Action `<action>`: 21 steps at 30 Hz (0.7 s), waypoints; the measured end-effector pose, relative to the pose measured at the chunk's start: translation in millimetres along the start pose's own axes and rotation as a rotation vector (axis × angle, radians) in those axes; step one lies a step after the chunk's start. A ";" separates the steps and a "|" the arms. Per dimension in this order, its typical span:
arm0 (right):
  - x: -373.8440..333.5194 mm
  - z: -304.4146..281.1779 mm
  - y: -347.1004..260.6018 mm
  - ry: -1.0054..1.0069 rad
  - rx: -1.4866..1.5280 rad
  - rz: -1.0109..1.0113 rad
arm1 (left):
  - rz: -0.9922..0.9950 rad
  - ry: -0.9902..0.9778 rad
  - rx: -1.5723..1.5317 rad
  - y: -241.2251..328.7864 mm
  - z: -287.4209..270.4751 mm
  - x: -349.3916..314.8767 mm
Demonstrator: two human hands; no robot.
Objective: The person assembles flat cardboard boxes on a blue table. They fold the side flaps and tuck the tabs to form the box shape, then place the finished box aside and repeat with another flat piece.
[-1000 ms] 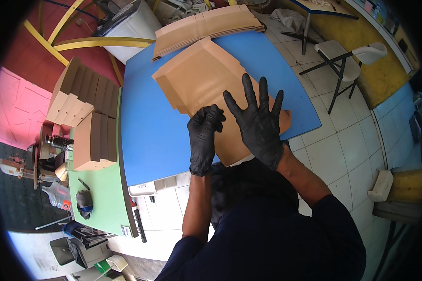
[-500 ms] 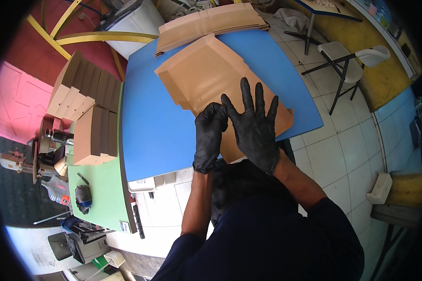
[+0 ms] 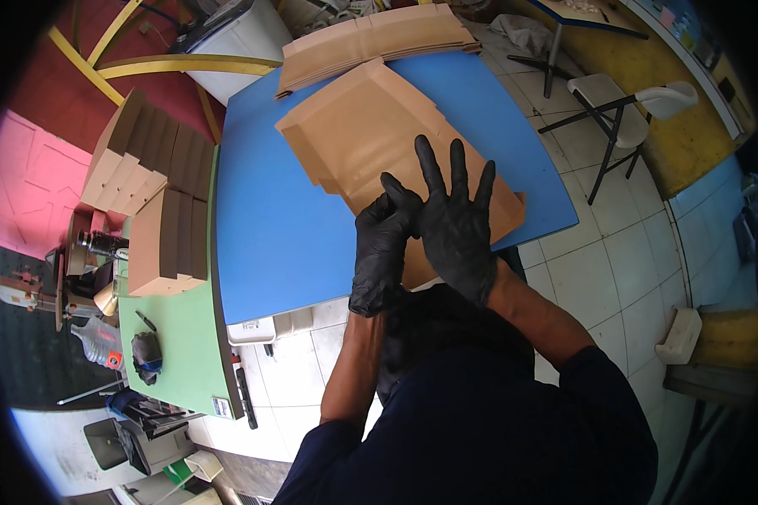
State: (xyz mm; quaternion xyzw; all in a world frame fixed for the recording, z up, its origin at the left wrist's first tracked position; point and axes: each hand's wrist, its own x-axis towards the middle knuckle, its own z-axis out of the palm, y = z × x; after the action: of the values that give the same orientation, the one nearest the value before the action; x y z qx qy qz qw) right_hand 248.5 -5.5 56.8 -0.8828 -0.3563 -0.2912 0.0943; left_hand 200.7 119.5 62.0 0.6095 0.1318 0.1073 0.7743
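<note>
Both my hands wear black gloves and are raised above the near part of an unfolded brown cardboard box [image 3: 370, 139]. My left hand [image 3: 381, 240] is closed on a finger of the right glove, seemingly the index finger; the overlap hides exactly how it grips. My right hand [image 3: 456, 231] is open, three fingers stretched up and spread, its palm side by side with the left hand. Low raised flaps edge the box, which lies at a slant on the blue table [image 3: 282, 244]. Neither hand visibly grips the cardboard.
Flat cardboard sheets [image 3: 375, 42] are stacked at the table's far edge. On the left, folded boxes [image 3: 164, 240] stand on a green table [image 3: 181, 337], with a dark cloth-like bundle [image 3: 146, 353] nearer me. A folding chair [image 3: 611, 109] stands on the tiled floor at right.
My left hand has gone from pinching the right glove's fingertip to closing lower around the finger. The right hand has shifted slightly left. The box has not moved.
</note>
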 end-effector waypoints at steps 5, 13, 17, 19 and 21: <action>7.0 4.9 10.8 -0.011 0.114 -0.010 | 0.075 0.100 0.130 -2.4 7.1 -3.5; 19.7 46.6 34.6 -0.146 -0.214 -0.102 | 0.753 0.122 1.001 0.3 47.4 -38.1; 27.3 70.3 36.9 -0.244 -0.324 -0.047 | 0.821 0.166 1.210 -13.3 60.5 -37.9; 30.2 71.3 35.0 -0.350 -0.372 -0.017 | 0.790 0.208 1.294 -19.1 62.6 -31.6; 33.0 63.7 31.8 -0.382 -0.353 -0.001 | 0.706 0.215 1.342 -19.7 62.6 -22.0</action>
State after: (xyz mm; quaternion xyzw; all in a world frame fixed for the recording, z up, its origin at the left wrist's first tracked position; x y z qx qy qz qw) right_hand 317.7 14.2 25.5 -0.9244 -0.3117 -0.1771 -0.1302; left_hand 201.1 50.4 58.4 0.9413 0.0409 0.3039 0.1409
